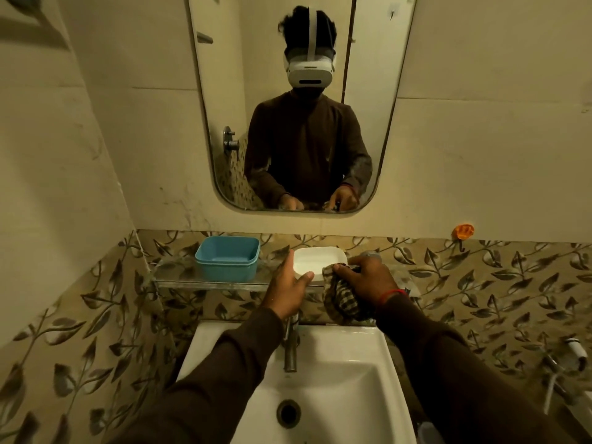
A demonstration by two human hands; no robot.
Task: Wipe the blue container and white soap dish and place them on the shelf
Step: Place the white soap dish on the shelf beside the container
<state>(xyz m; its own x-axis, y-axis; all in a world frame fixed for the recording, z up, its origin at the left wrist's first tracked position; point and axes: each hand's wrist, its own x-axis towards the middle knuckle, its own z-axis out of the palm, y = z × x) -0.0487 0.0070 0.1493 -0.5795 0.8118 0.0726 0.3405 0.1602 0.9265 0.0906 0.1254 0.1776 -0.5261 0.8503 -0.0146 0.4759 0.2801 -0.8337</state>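
Note:
The blue container (pixel 228 261) stands on the glass shelf (pixel 179 280) above the sink, toward its left end. Right of it is the white soap dish (pixel 317 261), resting at shelf level. My left hand (pixel 286 291) grips the dish's front left edge, thumb on the rim. My right hand (pixel 365 277) clutches a bunched checked cloth (pixel 341 299) pressed against the dish's right front corner. The dish's near right side is hidden behind the cloth.
A white sink (pixel 358 379) with a metal tap (pixel 291 350) lies directly below the shelf. A mirror (pixel 288 107) hangs above. An orange hook (pixel 463 231) sits on the wall at right. More tap fittings (pixel 573 350) are at the far right.

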